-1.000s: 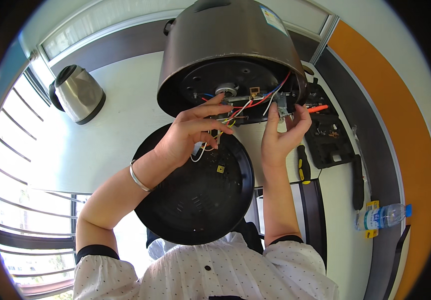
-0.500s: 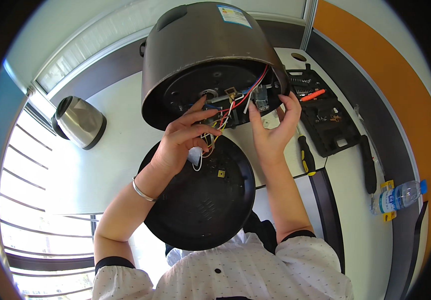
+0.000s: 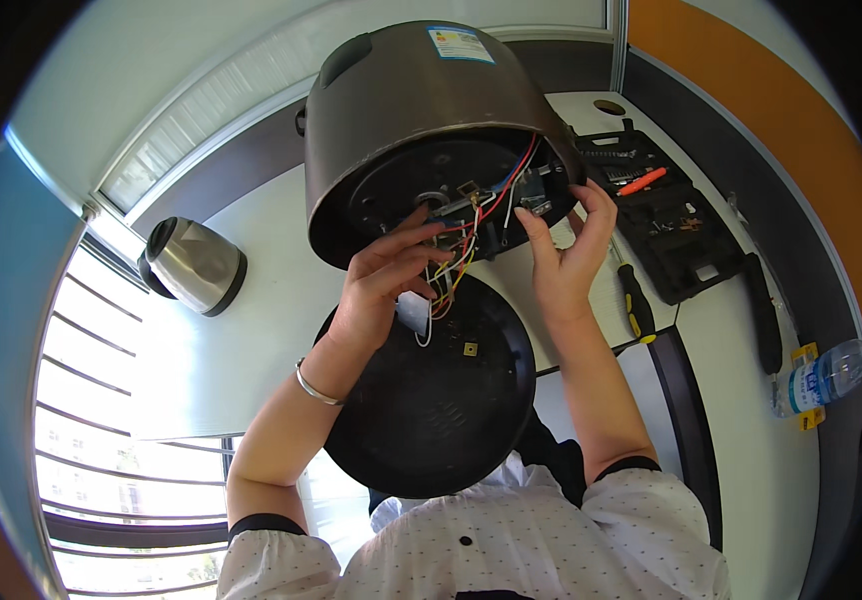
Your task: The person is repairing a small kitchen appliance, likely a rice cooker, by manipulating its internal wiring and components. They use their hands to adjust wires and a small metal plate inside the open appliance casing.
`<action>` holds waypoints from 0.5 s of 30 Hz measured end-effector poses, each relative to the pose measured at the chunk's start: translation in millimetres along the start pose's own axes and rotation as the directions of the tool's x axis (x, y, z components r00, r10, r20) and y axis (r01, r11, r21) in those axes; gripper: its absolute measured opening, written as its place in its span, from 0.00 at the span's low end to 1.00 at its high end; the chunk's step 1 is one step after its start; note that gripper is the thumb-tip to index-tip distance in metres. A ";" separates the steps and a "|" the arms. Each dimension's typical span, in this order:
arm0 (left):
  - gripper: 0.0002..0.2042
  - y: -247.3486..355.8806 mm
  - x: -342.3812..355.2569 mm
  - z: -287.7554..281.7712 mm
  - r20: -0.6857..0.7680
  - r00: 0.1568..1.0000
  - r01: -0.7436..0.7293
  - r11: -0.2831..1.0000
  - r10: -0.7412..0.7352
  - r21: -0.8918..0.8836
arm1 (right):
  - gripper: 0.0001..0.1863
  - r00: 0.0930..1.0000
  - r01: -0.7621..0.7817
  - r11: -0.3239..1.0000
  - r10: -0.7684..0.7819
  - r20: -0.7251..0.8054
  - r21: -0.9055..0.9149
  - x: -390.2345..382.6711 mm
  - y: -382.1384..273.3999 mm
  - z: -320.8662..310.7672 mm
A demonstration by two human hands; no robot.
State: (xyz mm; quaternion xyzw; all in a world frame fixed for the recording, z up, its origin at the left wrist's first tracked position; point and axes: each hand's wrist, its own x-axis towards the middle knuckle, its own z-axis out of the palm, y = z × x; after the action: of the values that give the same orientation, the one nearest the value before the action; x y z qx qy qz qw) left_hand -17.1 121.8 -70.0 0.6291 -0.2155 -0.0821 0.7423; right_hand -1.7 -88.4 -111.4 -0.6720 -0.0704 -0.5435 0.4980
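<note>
A brown-grey cooker body [image 3: 421, 90] lies tipped on its side, its open underside facing me. Red, blue, white and yellow wires [image 3: 471, 235] run from inside it toward a round black base cover [image 3: 431, 430] in front of me. My left hand [image 3: 376, 280] has bent fingers closed around the wire bundle, the forefinger reaching into the underside. Beneath those fingers hangs a small white block [image 3: 413, 312] on a white wire. My right hand [image 3: 573, 255] grips the right rim of the cooker body, thumb inside near a clear-covered part [image 3: 535, 195], fingers at the outer edge.
At left stands a steel kettle [image 3: 201, 265] on the white table [image 3: 191, 370]. An open black tool case [image 3: 666, 240] with an orange-handled tool [image 3: 643, 181] lies right. Closer are a yellow-black screwdriver [image 3: 637, 300], a black-handled tool [image 3: 763, 315] and a water bottle [image 3: 821, 380].
The whole view has shifted, so everything appears farther right and most things slightly lower. Both hands keep nearly the same places on the wires and the cooker rim.
</note>
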 end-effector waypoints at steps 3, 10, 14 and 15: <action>0.20 1.6 0.5 -1.9 -0.008 1.000 -0.007 1.000 0.007 -0.005 | 0.32 1.000 0.016 1.000 -0.016 -0.006 0.022 -0.5 2.1 1.6; 0.18 4.8 -0.2 2.6 -0.058 0.998 -0.006 0.999 0.009 0.049 | 0.32 0.999 -0.037 0.998 0.038 -0.023 0.058 -0.4 0.3 1.3; 0.14 10.8 -4.2 12.2 -0.153 0.988 0.018 0.975 0.016 0.220 | 0.32 0.999 -0.041 0.999 0.041 -0.008 0.035 -0.7 0.3 1.0; 0.14 9.4 -7.8 14.7 -0.182 0.978 -0.039 0.942 0.105 0.334 | 0.32 0.999 -0.045 0.998 0.046 -0.008 0.042 -0.6 -0.4 1.1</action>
State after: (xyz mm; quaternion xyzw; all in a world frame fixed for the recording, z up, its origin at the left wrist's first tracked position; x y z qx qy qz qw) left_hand -31.7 113.5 -60.8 0.7404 -0.1747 0.0449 0.6475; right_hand -1.4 -87.0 -111.6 -0.6604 -0.0642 -0.5335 0.5245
